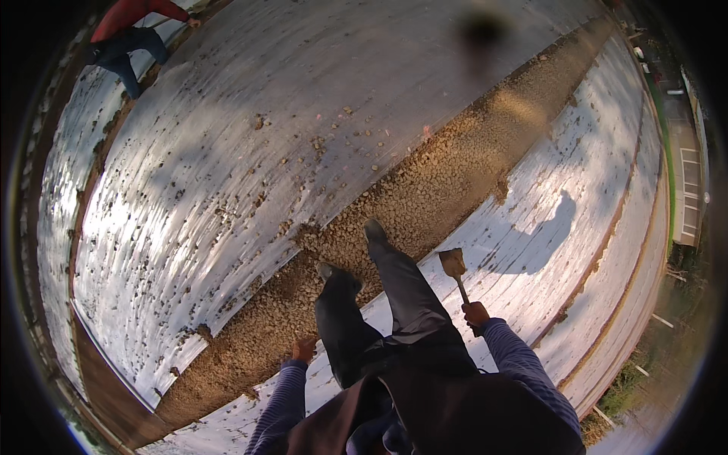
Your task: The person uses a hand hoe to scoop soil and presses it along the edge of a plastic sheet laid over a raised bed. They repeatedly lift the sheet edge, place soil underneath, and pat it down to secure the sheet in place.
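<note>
My right hand point(475, 314) grips the handle of a short hand shovel point(453, 263) with a soil-coated blade. The blade points away from me, over the silver plastic mulch film point(515, 259) on my right. My left hand point(304, 348) hangs beside my left leg, above the edge of the furrow; its fingers look curled, but whether they hold anything is hard to see. Both of my shoes point(375, 230) stand in the furrow of cloddy brown soil point(421, 187). Along its left side runs the edge of another wide sheet of film point(227, 153).
Loose clods point(284, 227) lie scattered on the left sheet. At the upper left a person in a red top point(128, 23) bends over another furrow. Narrow strips of soil point(597, 256) divide the film on the right, and a building point(688, 187) stands beyond.
</note>
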Demonstrator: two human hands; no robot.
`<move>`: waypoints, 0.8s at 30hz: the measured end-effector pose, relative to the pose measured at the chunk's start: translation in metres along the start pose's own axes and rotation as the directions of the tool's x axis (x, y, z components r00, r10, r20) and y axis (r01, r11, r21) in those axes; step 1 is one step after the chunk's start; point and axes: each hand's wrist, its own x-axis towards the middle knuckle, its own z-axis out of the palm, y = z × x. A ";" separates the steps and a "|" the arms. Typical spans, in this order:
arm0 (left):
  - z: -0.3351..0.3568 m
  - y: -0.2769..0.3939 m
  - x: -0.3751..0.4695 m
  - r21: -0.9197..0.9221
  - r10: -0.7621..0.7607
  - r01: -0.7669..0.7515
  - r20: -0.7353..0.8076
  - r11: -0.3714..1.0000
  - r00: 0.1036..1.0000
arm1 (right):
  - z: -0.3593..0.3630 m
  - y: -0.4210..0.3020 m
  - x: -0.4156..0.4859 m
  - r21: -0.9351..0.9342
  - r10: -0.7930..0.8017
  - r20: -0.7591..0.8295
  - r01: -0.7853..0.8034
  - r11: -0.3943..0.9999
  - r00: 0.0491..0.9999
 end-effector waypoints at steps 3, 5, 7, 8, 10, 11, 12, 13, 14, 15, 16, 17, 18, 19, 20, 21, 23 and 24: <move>-0.012 -0.003 -0.044 0.016 0.013 -0.013 0.039 1.000 0.999 | -0.003 0.008 -0.048 0.081 0.090 0.007 -0.090 0.993 0.996; -0.032 0.006 -0.055 0.128 0.048 -0.058 0.080 0.990 0.996 | -0.001 0.018 -0.074 0.123 0.100 -0.021 -0.097 0.988 0.995; -0.049 0.020 -0.064 0.252 0.224 -0.253 0.136 0.934 0.965 | 0.005 0.033 -0.096 0.226 0.145 -0.042 -0.132 0.965 0.988; -0.054 0.028 -0.069 0.085 0.126 -0.128 0.037 0.988 0.991 | 0.008 0.044 -0.109 0.252 0.129 -0.037 -0.116 0.961 0.991; -0.078 0.051 -0.073 0.262 0.016 -0.039 0.089 0.964 0.996 | 0.018 0.059 -0.124 0.306 0.134 -0.035 -0.117 0.945 0.990; -0.082 0.060 -0.079 0.145 -0.018 0.010 0.053 0.989 0.998 | 0.019 0.064 -0.127 0.320 0.163 -0.036 -0.143 0.937 0.986; -0.083 0.070 -0.085 0.021 -0.048 0.048 0.019 0.999 0.999 | 0.020 0.067 -0.129 0.332 0.137 -0.042 -0.115 0.936 0.990; -0.082 0.078 -0.092 -0.096 -0.094 0.092 -0.012 0.991 0.996 | 0.019 0.067 -0.128 0.366 0.120 -0.036 -0.098 0.926 0.992; -0.082 0.085 -0.100 -0.068 -0.077 0.078 0.029 0.995 0.997 | 0.016 0.066 -0.124 0.369 0.119 -0.024 -0.102 0.924 0.993; -0.076 0.091 -0.109 -0.086 -0.094 0.096 0.032 0.992 0.995 | 0.011 0.063 -0.119 0.377 0.131 -0.014 -0.116 0.919 0.991; -0.069 0.096 -0.120 -0.103 -0.108 0.111 0.034 0.989 0.994 | 0.003 0.058 -0.112 0.407 0.123 0.013 -0.117 0.906 0.992; -0.061 0.105 -0.125 -0.109 -0.167 0.169 0.022 0.980 0.986 | -0.007 0.053 -0.104 0.437 0.113 0.039 -0.119 0.892 0.993; -0.049 0.107 -0.137 -0.052 -0.154 0.152 -0.038 0.987 0.987 | -0.018 0.049 -0.096 0.466 0.127 0.074 -0.147 0.873 0.989; -0.039 0.117 -0.139 -0.040 -0.174 0.173 -0.041 0.984 0.984 | -0.030 0.044 -0.087 0.463 0.109 0.059 -0.124 0.877 0.992; -0.030 0.124 -0.144 -0.033 -0.174 0.173 -0.042 0.984 0.984 | -0.043 0.038 -0.078 0.462 0.114 0.055 -0.126 0.878 0.992; -0.022 0.138 -0.142 -0.026 -0.166 0.165 -0.046 0.986 0.985 | -0.058 0.029 -0.064 0.466 0.127 0.054 -0.138 0.874 0.990; -0.013 0.161 -0.139 0.726 0.132 -0.222 0.180 0.651 0.975 | -0.090 0.020 -0.047 0.510 0.065 0.039 -0.076 0.857 0.997; -0.003 0.177 -0.132 0.883 0.196 -0.303 0.246 0.358 0.949 | -0.108 0.016 -0.041 0.505 0.057 0.047 -0.073 0.860 0.997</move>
